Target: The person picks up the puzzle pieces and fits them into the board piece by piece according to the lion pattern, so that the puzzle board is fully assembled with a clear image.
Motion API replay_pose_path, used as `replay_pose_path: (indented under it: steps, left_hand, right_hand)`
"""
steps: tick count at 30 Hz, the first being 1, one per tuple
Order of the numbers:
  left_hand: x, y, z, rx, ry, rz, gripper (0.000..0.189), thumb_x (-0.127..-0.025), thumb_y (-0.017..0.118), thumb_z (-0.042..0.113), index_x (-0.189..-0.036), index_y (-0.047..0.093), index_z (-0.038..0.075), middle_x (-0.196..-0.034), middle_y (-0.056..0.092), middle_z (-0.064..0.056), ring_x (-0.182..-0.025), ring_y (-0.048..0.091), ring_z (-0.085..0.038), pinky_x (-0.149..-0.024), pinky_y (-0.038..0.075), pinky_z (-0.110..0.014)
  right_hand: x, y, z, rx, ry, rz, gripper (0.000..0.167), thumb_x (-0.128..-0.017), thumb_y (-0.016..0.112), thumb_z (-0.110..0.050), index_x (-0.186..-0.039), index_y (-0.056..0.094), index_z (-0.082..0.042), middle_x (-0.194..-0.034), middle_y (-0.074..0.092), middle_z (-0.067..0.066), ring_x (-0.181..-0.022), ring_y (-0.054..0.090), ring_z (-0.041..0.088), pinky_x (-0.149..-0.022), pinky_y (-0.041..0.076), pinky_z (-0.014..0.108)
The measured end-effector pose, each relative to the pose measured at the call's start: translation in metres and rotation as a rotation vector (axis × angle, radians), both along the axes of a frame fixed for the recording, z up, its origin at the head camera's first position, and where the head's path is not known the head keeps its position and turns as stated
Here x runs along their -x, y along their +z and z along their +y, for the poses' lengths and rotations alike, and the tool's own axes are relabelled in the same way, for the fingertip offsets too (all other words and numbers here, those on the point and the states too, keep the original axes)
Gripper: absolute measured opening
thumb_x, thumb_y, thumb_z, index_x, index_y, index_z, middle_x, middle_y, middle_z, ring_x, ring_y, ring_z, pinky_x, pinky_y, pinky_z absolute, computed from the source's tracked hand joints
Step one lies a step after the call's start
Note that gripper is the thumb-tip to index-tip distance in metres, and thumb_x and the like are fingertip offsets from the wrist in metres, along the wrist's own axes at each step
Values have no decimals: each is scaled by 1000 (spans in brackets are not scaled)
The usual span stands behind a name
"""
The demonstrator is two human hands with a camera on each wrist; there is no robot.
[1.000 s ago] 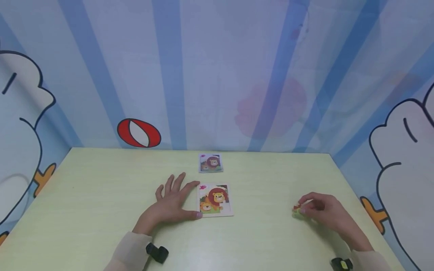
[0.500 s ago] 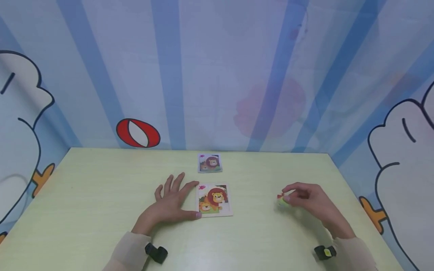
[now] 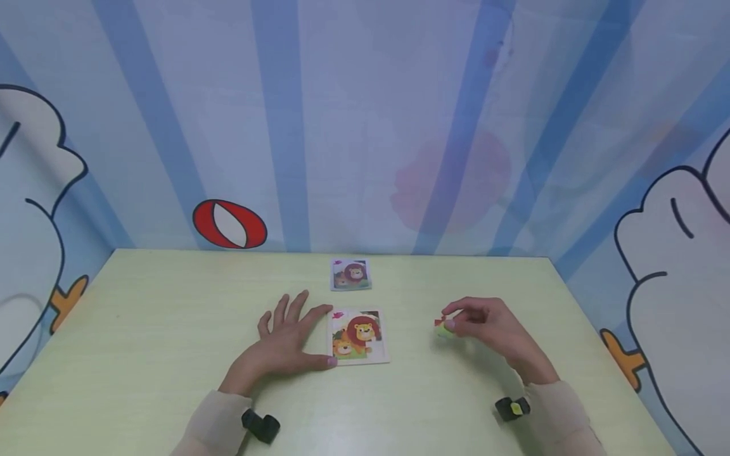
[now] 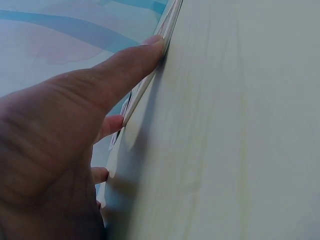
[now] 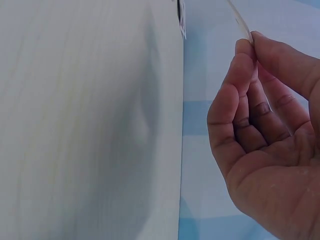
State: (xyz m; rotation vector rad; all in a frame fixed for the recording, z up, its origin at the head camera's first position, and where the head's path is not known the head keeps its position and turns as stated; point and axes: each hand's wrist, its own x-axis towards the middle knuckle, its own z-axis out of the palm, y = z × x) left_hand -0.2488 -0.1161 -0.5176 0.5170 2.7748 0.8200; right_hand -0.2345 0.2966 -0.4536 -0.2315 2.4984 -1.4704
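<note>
A lion jigsaw puzzle (image 3: 356, 334) in a white frame lies mid-table, with a pale gap at its lower right. My left hand (image 3: 285, 345) is spread beside it, thumb and index fingertip touching the frame's left corners. In the left wrist view the thumb (image 4: 132, 62) presses on the frame's edge. Right of the puzzle, my right hand (image 3: 485, 326) pinches a small green and red puzzle piece (image 3: 441, 328) between thumb and fingers, raised over the table. The right wrist view shows the thin piece (image 5: 240, 21) edge-on at the fingertips.
Behind the puzzle lies a smaller picture card (image 3: 350, 275) with the same lion scene. The pale wooden table (image 3: 171, 297) ends at a blue striped cloth backdrop (image 3: 359, 126). Small black cameras sit on both wrists.
My right hand has moved left and away from me, carrying the puzzle piece closer to the frame. The left hand stays at the frame's left edge.
</note>
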Motion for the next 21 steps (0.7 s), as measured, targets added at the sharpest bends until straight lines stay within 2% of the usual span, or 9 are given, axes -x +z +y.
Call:
replay_pose_path:
  steps: [9,16,21]
  left_hand:
    - [-1,3,1,-7,-4,-1,100,-80,86,59,-164,40,32,-182,9,-18,-166,-3,-53,-122,0,-82]
    - [-4,7,0,-16,-16,1,99,-80,83,68,-163,42,33,-181,11,-19,-165,-1,-54,-121,1,-84]
    - [-3,7,0,-14,-12,-4,100,-80,84,65,-164,41,34,-181,10,-18,-165,-2,-53,-122,0,-83]
  right_hand:
    - [8,-4,-19,19,33,-13,29,-98,80,-23,-122,77,-7,-101,80,13,-88,74,26,-77,57,34]
    - [11,-4,-32,23,48,-23,26,-98,80,-23,-120,77,-9,-103,82,10,-87,72,29,-74,55,33]
    - [13,-3,-41,23,51,-28,26,-96,82,-21,-118,78,-9,-99,82,7,-84,71,23,-73,54,32]
